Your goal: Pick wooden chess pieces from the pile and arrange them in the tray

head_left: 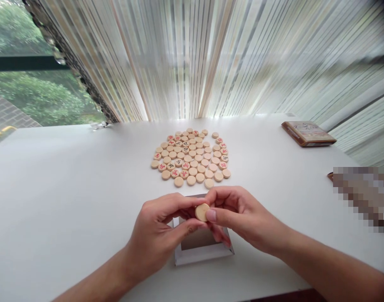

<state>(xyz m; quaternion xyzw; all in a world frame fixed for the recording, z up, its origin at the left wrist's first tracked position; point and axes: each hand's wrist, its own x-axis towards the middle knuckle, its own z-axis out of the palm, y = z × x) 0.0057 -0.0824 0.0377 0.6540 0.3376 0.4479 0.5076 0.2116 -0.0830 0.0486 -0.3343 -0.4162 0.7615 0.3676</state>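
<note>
Pale wooden disc [201,212], round, thick-edged, one piece. Location: near side of the scene, raised between my two hands, over a white, shallow, open-topped box with a grey-brown floor [203,253]. Handling, as I judge it: light, stiff, smooth enough to slip, hardly fragile; best taken by opposite points of the rim. Orientation: visible face blank, turned up towards me; being circular, no long axis and no pointing end. Underside: hidden, cannot tell.

Grip, left hand [150,235]: drawn in to disc width, forefinger at the far rim, thumb at the near-left. Grip, right hand [239,219]: closed to disc thickness, thumb on the right of the face, fingers partly hidden behind.

Beyond, on the white tabletop [72,188]: similar wooden discs [200,169], some blank, some with red or black characters.
</note>
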